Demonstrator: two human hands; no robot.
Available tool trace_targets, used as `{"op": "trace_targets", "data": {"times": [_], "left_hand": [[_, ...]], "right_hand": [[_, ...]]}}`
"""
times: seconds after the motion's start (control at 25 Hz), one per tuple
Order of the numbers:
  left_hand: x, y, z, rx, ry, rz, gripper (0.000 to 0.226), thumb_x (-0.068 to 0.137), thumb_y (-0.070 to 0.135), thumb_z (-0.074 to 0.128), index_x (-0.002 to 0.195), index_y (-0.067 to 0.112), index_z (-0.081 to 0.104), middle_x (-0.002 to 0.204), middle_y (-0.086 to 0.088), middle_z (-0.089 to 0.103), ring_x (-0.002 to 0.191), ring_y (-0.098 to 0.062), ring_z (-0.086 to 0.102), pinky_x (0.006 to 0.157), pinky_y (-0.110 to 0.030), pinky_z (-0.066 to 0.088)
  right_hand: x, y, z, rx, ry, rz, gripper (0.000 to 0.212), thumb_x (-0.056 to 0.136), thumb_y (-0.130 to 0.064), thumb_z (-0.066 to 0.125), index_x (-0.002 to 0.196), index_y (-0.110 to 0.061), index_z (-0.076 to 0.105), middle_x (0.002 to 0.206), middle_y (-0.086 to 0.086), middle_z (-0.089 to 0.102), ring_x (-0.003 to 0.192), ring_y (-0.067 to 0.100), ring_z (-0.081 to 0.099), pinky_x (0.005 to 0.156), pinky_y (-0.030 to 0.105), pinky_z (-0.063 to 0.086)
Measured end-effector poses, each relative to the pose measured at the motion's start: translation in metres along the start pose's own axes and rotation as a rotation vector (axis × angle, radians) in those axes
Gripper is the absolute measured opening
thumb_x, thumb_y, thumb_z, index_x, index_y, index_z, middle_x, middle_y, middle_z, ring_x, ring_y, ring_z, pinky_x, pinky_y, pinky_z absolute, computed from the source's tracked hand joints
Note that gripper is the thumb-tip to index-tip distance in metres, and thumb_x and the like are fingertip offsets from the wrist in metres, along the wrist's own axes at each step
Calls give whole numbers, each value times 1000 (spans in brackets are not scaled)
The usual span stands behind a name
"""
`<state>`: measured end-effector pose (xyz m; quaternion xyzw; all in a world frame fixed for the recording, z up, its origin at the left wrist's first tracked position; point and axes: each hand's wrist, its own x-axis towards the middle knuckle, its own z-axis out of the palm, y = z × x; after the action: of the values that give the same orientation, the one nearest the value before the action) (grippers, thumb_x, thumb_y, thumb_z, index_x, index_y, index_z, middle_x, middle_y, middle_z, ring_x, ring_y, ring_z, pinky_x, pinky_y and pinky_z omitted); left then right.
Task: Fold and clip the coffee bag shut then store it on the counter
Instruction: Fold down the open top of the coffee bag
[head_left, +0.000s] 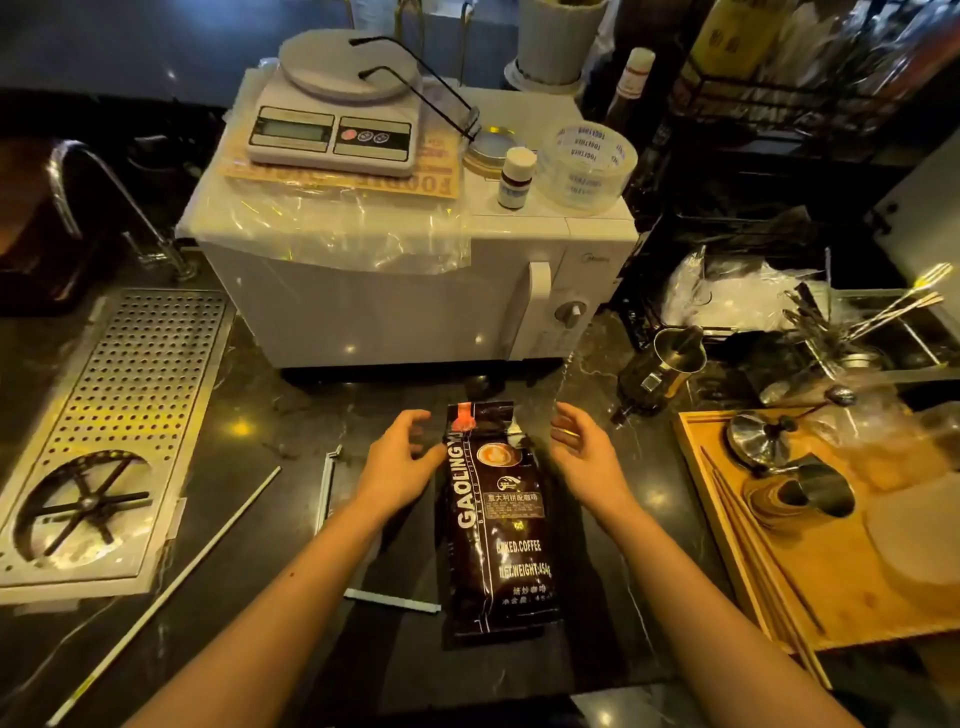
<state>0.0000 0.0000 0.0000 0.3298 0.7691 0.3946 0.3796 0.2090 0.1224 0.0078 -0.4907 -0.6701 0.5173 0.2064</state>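
Observation:
A dark brown coffee bag (498, 525) with white lettering lies flat on the black counter (270, 415), its top end pointing away from me. My left hand (400, 457) rests against the bag's upper left edge, fingers curled and apart. My right hand (582, 447) hovers just right of the bag's top, fingers spread, holding nothing. A white bar-shaped clip piece (392, 601) lies on the counter by the bag's lower left corner. Another pale bar (326, 488) lies left of my left wrist.
A white microwave (415, 291) with a scale (337, 119) on top stands right behind the bag. A perforated steel drain tray (104, 431) lies at left, a long white rod (171, 587) beside it. A wooden tray (810, 561) with metal pitchers sits at right.

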Motion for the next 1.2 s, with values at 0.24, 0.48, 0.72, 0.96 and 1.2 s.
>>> {"op": "trace_targets", "data": {"times": [0.24,0.48,0.72,0.96,1.2], "left_hand": [[0,6,28,-181,-12,-172,25,94,14,60,119,16,59,104,-7,70,88,-13,66,68,-22,52],[1,10,35,-388,81,-202,26,98,11,54,90,30,70,84,1,74,76,-12,72,58,-21,54],[-6,8,33,-457,150,-207,44,97,3,49,78,31,76,82,1,77,81,-19,73,67,-31,58],[-30,33,20,-527,156,-37,44,95,-4,50,75,26,76,81,5,76,79,-13,72,63,-23,57],[-70,46,18,-572,158,105,41,92,3,46,74,26,75,84,10,74,83,-8,68,71,-22,55]], "right_hand": [[9,12,7,80,-200,98,40,92,7,57,127,-11,56,109,-4,61,95,1,59,68,5,50],[24,16,10,289,-196,171,23,94,2,59,108,-15,68,102,9,72,96,22,68,69,24,57],[24,13,9,339,-182,139,30,89,4,63,86,-24,77,91,3,78,91,22,73,68,25,57],[3,-15,-8,353,-90,-50,53,86,15,56,76,-30,80,82,-4,79,83,15,74,71,26,58],[-40,-29,-22,400,-80,-205,44,87,13,55,83,-23,80,87,-4,78,87,13,72,73,22,56]]}}
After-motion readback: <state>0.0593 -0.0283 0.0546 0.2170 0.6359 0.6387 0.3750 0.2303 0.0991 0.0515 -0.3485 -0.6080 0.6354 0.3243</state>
